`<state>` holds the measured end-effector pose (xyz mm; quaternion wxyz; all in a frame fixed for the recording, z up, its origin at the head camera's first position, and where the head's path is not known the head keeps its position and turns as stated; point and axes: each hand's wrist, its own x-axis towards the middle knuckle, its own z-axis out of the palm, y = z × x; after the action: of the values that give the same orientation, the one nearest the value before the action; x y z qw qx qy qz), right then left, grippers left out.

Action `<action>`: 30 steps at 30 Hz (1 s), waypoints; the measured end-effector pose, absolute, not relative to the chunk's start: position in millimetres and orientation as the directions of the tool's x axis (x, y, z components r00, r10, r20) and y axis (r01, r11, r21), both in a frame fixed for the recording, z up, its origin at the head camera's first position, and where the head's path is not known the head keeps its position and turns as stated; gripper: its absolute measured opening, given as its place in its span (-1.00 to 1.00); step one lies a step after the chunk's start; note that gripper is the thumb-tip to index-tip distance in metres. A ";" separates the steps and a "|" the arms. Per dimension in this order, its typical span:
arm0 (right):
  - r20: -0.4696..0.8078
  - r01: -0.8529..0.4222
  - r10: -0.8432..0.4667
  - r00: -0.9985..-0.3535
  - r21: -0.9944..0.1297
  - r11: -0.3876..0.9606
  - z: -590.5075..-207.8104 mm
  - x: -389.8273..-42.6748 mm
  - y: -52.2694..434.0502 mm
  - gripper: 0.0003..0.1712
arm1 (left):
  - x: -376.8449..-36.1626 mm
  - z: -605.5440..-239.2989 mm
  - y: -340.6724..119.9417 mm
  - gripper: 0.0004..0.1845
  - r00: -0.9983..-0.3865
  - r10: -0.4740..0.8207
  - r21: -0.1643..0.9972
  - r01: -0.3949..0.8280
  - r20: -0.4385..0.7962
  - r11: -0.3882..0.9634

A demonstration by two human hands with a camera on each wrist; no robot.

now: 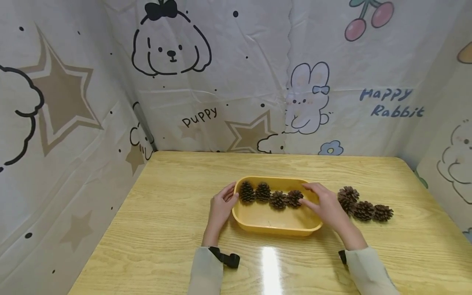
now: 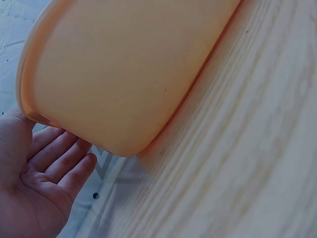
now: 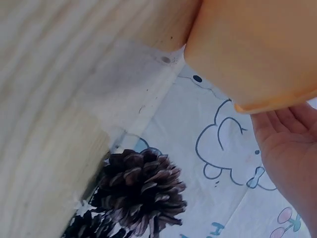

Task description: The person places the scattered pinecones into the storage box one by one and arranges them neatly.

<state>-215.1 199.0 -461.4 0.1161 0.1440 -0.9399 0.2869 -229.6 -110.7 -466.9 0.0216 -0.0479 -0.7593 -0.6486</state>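
Right now I am looking at a shallow yellow tray (image 1: 274,223), smooth plastic with rounded corners, sitting near the middle of the pale wood-grain surface (image 1: 162,229). My left hand (image 1: 221,207) is resting against the tray's left end, fingers (image 2: 59,161) lying straight and slightly apart along the outer wall, gripping nothing; the left wrist view is showing the palm open beside the tray's curved corner. My right hand (image 1: 324,205) is lying over the tray's right end, its fingers relaxed and stretched toward the nearest cone, though I cannot tell whether they are touching it.

Inside the tray, along its far wall, four pine cones (image 1: 271,196) are lining up in a row, dark brown, with rough, woody, flared scales. Just right of the tray, three more loose cones (image 1: 365,207) are lying on the surface in a cluster, touching one another; the right wrist view is showing one close up with its scales spread open.

Behind the tray, a creased printed cloth (image 1: 258,82) with cartoon puppies, rabbits and stars is hanging as a backdrop.
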 end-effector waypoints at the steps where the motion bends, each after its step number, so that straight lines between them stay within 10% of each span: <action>1: 0.331 -0.352 -0.200 -0.922 -0.501 0.791 -461.9 -214.8 200.5 -0.43 | -229.4 -466.8 -110.7 -0.53 -0.995 0.045 0.983 0.100 0.094 0.155; 30: 0.487 -0.271 0.007 -0.873 -0.498 0.824 -464.3 -191.6 252.3 -0.50 | -230.4 -469.5 -110.8 -0.53 -0.995 0.047 0.983 0.098 0.092 0.153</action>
<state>-191.6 252.3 -464.3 0.2413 0.0713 -0.9239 0.2883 -230.4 -110.8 -469.5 0.0196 -0.0477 -0.7590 -0.6491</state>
